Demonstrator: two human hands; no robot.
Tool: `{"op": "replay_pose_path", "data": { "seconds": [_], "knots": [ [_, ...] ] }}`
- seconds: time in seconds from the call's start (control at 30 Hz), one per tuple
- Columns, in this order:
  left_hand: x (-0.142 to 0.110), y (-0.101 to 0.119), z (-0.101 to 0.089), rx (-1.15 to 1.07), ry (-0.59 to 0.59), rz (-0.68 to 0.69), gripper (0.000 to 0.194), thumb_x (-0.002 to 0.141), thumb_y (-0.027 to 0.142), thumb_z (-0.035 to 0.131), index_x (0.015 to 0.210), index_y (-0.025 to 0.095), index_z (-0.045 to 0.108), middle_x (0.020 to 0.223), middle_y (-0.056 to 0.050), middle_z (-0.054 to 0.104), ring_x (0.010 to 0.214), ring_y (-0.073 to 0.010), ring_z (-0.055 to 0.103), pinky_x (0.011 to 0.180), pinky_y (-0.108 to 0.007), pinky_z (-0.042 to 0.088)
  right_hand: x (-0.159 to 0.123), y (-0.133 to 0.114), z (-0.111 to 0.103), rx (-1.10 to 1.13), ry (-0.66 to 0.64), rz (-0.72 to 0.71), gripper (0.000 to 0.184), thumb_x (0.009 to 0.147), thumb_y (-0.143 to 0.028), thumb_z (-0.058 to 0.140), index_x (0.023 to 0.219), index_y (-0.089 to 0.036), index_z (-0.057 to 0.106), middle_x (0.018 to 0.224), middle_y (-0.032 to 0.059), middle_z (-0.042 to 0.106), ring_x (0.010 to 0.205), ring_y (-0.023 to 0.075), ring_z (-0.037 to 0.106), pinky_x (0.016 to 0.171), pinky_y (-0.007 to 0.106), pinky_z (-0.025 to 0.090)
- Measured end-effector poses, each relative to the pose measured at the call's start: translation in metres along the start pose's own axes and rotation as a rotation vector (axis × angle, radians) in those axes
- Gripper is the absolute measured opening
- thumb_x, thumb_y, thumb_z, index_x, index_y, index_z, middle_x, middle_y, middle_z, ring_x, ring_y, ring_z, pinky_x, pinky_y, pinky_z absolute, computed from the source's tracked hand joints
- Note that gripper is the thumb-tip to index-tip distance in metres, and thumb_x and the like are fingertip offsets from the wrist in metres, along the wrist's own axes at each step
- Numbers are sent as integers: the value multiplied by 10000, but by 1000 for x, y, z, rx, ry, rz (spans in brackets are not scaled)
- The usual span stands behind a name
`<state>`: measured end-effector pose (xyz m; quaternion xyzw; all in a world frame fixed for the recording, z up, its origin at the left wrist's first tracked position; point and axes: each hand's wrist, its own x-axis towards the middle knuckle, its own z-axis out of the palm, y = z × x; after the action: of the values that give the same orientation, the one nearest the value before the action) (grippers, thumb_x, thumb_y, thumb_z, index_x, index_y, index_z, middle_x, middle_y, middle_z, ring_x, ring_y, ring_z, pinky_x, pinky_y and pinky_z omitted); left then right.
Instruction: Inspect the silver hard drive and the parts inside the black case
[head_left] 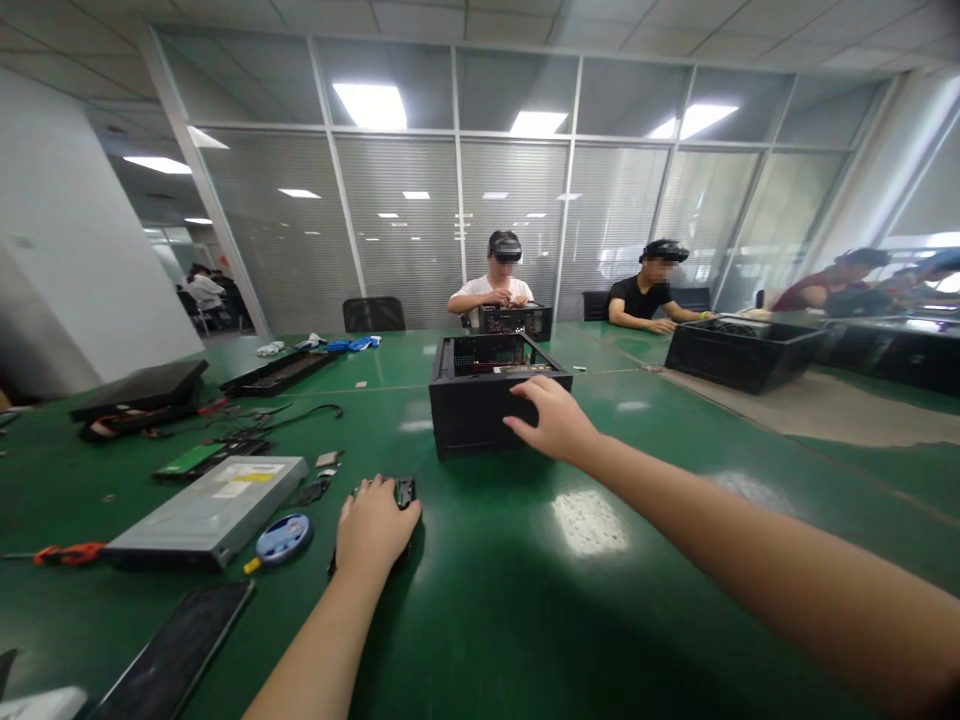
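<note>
My left hand (375, 530) lies palm down over a dark, boxy computer part (406, 492) on the green table, with its fingers closed round it. Most of that part is hidden under the hand. Farther forward, a black computer case (476, 420) stands with its upper side uncovered, showing components inside. My right hand (555, 415) is at the case's near right top edge, thumb and fingers apart. Whether its fingertips touch the case, I cannot tell. Left of my left hand are a silver optical drive (214, 505) and a round blue dish (283, 539).
A phone (184, 640), an orange-handled screwdriver (71, 553), a green circuit board (191, 458), cables (300, 412) and black panels (142, 388) cover the left side. Opposite, a person (499, 285) works at another case (517, 321). More people sit right, near an open case (739, 355).
</note>
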<state>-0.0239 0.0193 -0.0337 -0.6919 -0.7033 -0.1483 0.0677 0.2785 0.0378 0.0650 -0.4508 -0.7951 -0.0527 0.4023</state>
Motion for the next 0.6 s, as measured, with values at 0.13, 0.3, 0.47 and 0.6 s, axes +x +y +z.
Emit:
{"op": "replay_pose_path", "data": {
  "seconds": [0.13,0.3,0.47,0.6],
  "knots": [
    [-1,1,3,23,26,-17,556,807,442,490,1230,109,628,1403,-185,536,1325,-341,441,1081,-448,331,48,37,9,-364,-61,9,482,823,-467,646,1178,-145,595,1143,165,563,1116,323,492,985,469,396],
    [1,3,6,35,33,-6,556,815,427,459,1242,111,620,1396,-179,544,1330,-331,438,1089,-442,324,67,65,21,-435,-146,16,527,788,-589,658,1034,-125,625,1022,155,590,1018,298,537,947,422,430],
    [7,1,7,32,6,-22,629,807,483,459,1291,104,592,1436,-184,506,1352,-341,418,1099,-464,319,64,66,21,-489,-133,1,542,796,-634,633,1020,-141,610,1037,133,589,1029,268,528,938,378,432],
    [11,-1,3,-32,-40,-39,701,846,600,369,1281,105,607,1445,-187,496,1372,-359,392,1106,-499,301,53,56,13,-518,-121,-10,554,796,-655,620,1019,-148,609,1018,115,590,1013,254,532,916,367,443]
  ]
}}
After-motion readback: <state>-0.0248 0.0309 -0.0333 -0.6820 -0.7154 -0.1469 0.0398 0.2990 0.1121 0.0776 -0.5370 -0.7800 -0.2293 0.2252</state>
